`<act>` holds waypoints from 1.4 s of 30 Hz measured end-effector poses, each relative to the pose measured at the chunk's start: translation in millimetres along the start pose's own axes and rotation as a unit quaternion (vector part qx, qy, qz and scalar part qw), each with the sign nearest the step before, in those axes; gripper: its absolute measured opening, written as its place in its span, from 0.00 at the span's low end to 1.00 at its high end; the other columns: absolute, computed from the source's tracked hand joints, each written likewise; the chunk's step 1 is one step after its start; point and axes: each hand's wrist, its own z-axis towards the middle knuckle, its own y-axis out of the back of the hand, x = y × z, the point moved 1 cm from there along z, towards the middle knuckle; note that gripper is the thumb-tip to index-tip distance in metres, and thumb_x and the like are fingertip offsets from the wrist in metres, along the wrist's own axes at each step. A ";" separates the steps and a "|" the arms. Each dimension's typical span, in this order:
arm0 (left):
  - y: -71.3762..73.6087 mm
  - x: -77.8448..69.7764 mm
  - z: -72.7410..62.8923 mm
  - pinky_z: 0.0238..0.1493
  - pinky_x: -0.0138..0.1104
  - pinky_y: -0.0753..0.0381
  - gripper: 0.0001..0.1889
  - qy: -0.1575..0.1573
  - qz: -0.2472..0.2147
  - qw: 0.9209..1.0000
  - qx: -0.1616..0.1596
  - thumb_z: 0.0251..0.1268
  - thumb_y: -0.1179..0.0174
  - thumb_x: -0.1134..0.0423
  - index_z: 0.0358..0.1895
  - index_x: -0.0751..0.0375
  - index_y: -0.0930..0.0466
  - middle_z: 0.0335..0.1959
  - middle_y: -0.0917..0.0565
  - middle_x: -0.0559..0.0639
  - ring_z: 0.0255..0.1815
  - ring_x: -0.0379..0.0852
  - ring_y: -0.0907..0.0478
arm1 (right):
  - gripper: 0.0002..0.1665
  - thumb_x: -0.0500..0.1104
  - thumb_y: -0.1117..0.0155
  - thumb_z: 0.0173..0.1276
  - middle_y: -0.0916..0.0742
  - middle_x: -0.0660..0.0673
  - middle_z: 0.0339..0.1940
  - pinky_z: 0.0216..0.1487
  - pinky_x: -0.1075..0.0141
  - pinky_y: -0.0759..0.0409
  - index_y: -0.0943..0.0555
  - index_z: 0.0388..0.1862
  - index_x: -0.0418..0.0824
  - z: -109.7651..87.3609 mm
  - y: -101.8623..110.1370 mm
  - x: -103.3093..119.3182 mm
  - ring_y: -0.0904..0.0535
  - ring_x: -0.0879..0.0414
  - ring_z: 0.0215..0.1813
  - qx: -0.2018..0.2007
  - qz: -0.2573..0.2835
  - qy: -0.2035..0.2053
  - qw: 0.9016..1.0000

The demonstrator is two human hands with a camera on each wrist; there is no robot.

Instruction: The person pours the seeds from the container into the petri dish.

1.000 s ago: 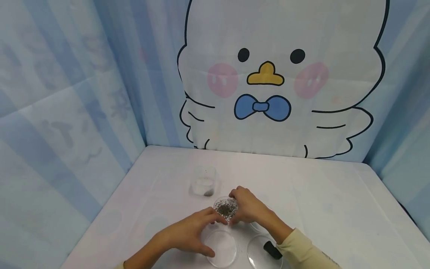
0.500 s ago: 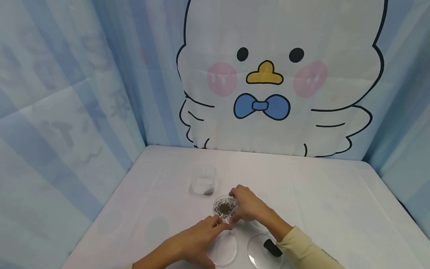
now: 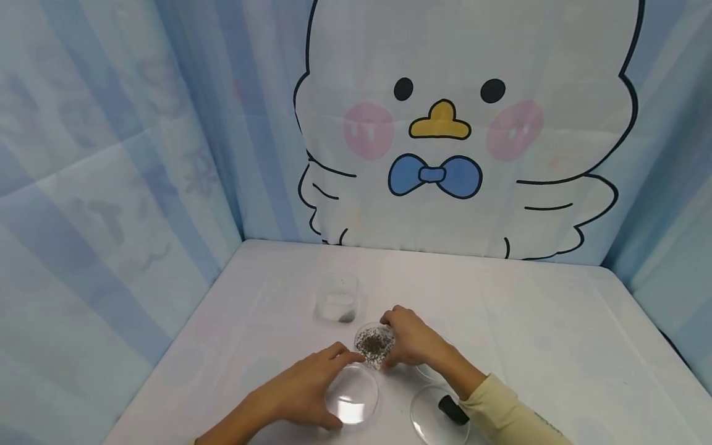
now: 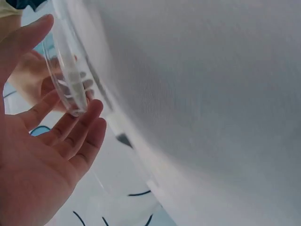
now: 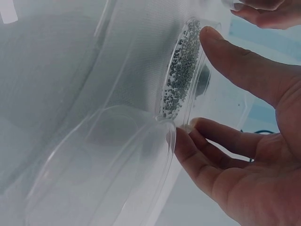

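My left hand [image 3: 300,390] spans a clear round petri dish [image 3: 354,390], with the thumb on its near edge and the fingers at the far edge. In the left wrist view this petri dish [image 4: 68,82] stands on edge between thumb and fingers. My right hand [image 3: 410,337] pinches the rim of a second petri dish [image 3: 374,343], which holds dark and white granules. The right wrist view shows the granules [image 5: 182,70] spread across that dish, thumb on one side of the rim and fingertips on the other. The two dishes lie close together.
A clear boxy container [image 3: 337,296] with something dark at its bottom stands behind the hands. Front right lies another clear dish [image 3: 425,426] with a black stubby object [image 3: 453,410] over it. A further clear rim [image 3: 427,373] shows partly under the right wrist.
The left hand first reached toward the granule dish, then drew back and took hold of the clear dish, which has shifted a little left and away from me. The right hand has stayed in place.
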 end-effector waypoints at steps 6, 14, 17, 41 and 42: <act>16.5 12.0 -6.7 0.60 0.41 0.18 0.49 0.031 -0.046 0.998 0.002 0.47 0.17 0.52 0.75 0.48 0.33 0.63 0.26 0.46 0.61 0.45 0.24 | 0.46 0.41 0.06 0.35 0.17 0.39 0.46 0.58 0.48 0.18 0.18 0.55 0.29 -1.2 2.4 0.7 0.21 0.45 0.51 -0.002 0.005 0.007 1.000; 31.0 26.0 -7.1 0.62 0.53 0.20 0.48 0.058 -0.070 0.993 -0.078 0.46 0.16 0.58 0.74 0.54 0.33 0.67 0.25 0.53 0.64 0.55 0.23 | 0.46 0.41 0.07 0.36 0.18 0.39 0.46 0.59 0.47 0.19 0.18 0.56 0.29 -2.4 1.4 0.4 0.21 0.44 0.52 0.001 0.012 0.009 1.000; 33.2 27.6 -4.6 0.61 0.54 0.20 0.47 0.064 -0.077 0.989 -0.107 0.46 0.16 0.58 0.72 0.54 0.32 0.67 0.24 0.54 0.63 0.56 0.23 | 0.46 0.41 0.07 0.37 0.18 0.39 0.47 0.59 0.47 0.19 0.18 0.57 0.28 -1.6 0.5 -0.6 0.21 0.44 0.53 0.002 0.012 0.008 1.000; 33.5 28.8 9.9 0.62 0.53 0.19 0.44 0.049 -0.097 0.983 -0.148 0.43 0.16 0.57 0.66 0.49 0.31 0.57 0.29 0.53 0.63 0.56 0.23 | 0.47 0.41 0.07 0.37 0.18 0.38 0.46 0.59 0.47 0.18 0.18 0.57 0.28 -3.9 1.9 1.6 0.20 0.43 0.52 0.000 0.010 0.012 1.000; 33.4 29.1 10.3 0.62 0.52 0.19 0.44 0.044 -0.092 0.983 -0.151 0.44 0.16 0.56 0.67 0.51 0.32 0.58 0.28 0.53 0.63 0.55 0.23 | 0.47 0.41 0.07 0.36 0.18 0.38 0.46 0.58 0.47 0.18 0.18 0.57 0.28 -3.9 2.1 1.7 0.20 0.43 0.52 -0.001 0.009 0.013 1.000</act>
